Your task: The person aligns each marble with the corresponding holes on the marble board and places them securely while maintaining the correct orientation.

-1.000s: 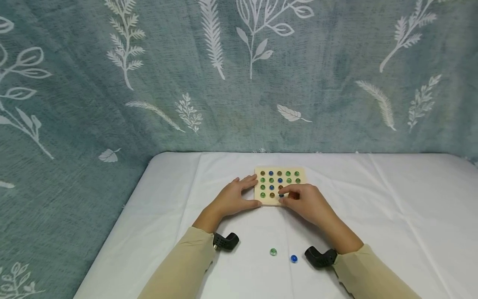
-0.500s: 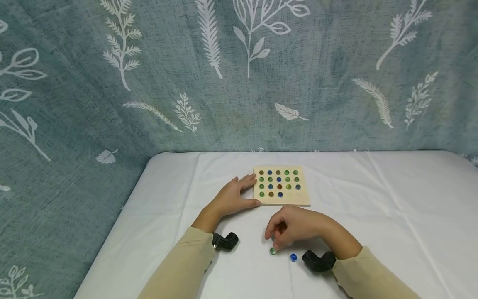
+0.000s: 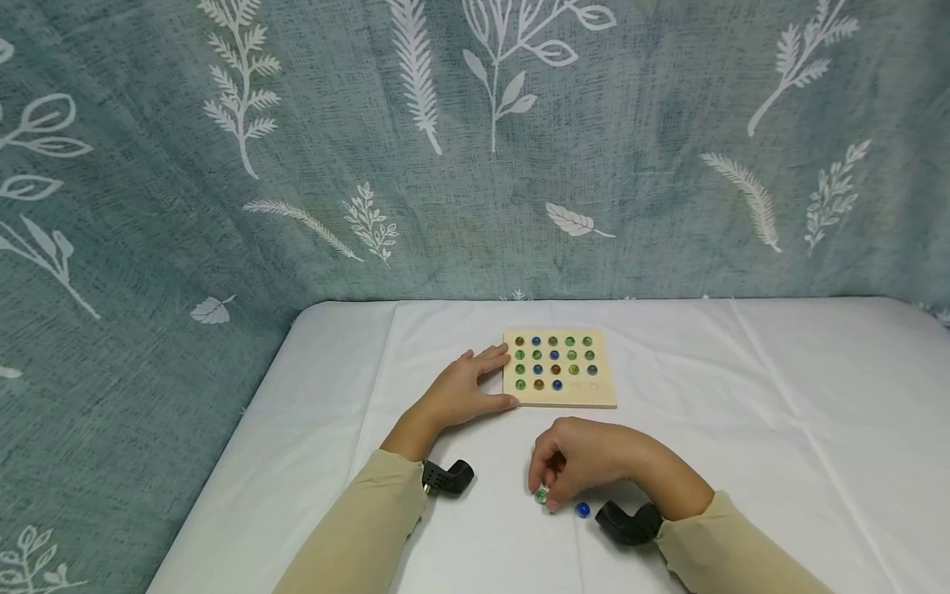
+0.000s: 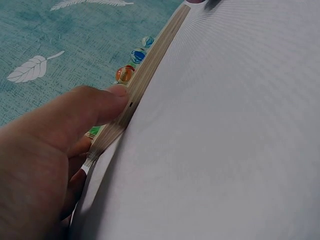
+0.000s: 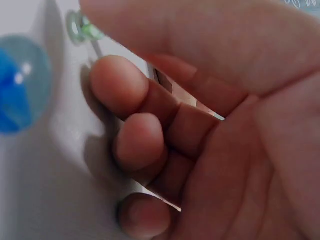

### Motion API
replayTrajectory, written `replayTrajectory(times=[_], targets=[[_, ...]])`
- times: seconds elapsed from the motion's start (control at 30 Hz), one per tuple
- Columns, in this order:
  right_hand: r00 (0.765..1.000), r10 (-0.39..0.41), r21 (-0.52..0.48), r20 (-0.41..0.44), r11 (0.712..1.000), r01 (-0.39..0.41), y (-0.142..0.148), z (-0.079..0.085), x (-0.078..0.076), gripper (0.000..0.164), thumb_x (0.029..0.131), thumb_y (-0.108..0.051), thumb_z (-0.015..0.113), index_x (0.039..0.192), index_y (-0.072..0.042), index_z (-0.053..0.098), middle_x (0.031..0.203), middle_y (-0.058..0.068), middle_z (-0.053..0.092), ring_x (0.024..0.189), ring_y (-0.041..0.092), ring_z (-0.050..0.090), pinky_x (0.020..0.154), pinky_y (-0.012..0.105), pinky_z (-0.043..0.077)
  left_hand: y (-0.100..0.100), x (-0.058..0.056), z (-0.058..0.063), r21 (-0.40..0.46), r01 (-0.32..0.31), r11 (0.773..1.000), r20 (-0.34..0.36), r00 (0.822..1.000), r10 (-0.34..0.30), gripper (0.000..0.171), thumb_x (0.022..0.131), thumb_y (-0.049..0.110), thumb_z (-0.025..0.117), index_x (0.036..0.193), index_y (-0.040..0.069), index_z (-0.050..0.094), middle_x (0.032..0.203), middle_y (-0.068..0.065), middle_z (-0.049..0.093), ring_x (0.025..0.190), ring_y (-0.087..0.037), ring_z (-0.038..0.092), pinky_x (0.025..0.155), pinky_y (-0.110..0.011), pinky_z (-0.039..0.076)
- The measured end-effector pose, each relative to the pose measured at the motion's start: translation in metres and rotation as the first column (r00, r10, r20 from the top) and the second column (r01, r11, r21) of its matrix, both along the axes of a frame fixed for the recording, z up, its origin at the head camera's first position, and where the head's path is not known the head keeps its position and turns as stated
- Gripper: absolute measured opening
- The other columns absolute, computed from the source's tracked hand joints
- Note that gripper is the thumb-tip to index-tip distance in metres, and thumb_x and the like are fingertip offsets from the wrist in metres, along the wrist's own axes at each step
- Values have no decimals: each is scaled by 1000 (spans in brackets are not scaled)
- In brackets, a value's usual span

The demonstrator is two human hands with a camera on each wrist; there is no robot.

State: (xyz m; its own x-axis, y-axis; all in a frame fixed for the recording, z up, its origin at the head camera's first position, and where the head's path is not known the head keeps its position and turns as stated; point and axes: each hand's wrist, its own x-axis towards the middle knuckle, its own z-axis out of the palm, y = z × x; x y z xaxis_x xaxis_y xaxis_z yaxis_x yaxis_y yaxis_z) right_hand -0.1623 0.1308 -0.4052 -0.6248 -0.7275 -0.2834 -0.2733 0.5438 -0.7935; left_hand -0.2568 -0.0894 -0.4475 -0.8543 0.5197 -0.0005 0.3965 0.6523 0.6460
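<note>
My left hand (image 3: 460, 393) rests at the left side of a pale wooden board (image 3: 604, 388), fingers extended along its edge and thumb against the front-left corner. In the left wrist view the thumb touches the board's wooden edge (image 4: 150, 62). Glass marbles, green, blue and amber, sit in rows on the board; two hollows at the front right hold none. In front of the board, my right hand (image 3: 586, 454) pinches a green marble (image 3: 541, 497) low at the cloth. A blue marble (image 3: 582, 510) lies just right of it, also large in the right wrist view.
A white cloth (image 3: 742, 429) with creases covers the table. Behind it hangs a blue-green curtain (image 3: 475, 231) with white leaf prints. Black wrist cameras sit on both wrists, the right one (image 3: 629, 524) close to the blue marble.
The right hand has left a blue marble in the board's front row and come back toward me. Its thumb and index finger have closed on the green marble. The left hand stays put.
</note>
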Motion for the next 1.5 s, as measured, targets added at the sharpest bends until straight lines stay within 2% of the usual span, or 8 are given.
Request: replayTrajectory(times=[0.17, 0.57, 1.03, 1.37, 1.5], targets=[[999, -9, 31, -34, 999, 11, -2, -1, 1, 18, 71, -10, 86, 78, -21, 75, 70, -10, 64, 64, 3, 54, 59, 18, 46, 0, -1, 0, -6, 15, 1000, -10, 1000, -15, 79, 81, 50, 77, 147, 18, 49, 157, 13, 34, 149, -15, 27, 125, -38, 15], [998, -13, 45, -65, 999, 16, -4, -1, 1, 17, 71, -11, 86, 76, -22, 74, 70, -11, 63, 64, 2, 55, 59, 19, 47, -1, -1, 1, -5, 21, 1000, -27, 999, -22, 78, 82, 49, 77, 147, 16, 49, 157, 11, 34, 148, -15, 28, 125, -38, 15], [998, -5, 31, -66, 999, 7, -3, -3, -1, 10, 76, -15, 83, 78, -21, 75, 70, -12, 64, 63, 1, 54, 58, 17, 46, -1, 0, 0, 3, 26, 1000, -34, 999, -26, 78, 81, 48, 77, 146, 16, 49, 157, 10, 35, 148, -16, 28, 125, -39, 15], [998, -43, -48, -46, 998, 41, 5, -3, -5, 6, 84, -25, 77, 84, -19, 76, 71, -10, 66, 61, 2, 52, 55, 17, 44, -1, 0, 0, -1, 20, 1000, -38, 999, -20, 78, 81, 49, 77, 146, 16, 50, 157, 10, 36, 148, -16, 28, 125, -40, 16], [990, -126, -127, -67, 985, 117, 14, -2, -12, 9, 89, -26, 73, 88, -18, 77, 73, -2, 69, 57, 4, 51, 51, 20, 46, 0, -1, 0, -9, 17, 1000, -37, 999, -17, 79, 81, 50, 77, 146, 16, 50, 156, 11, 36, 148, -14, 28, 125, -39, 15]])
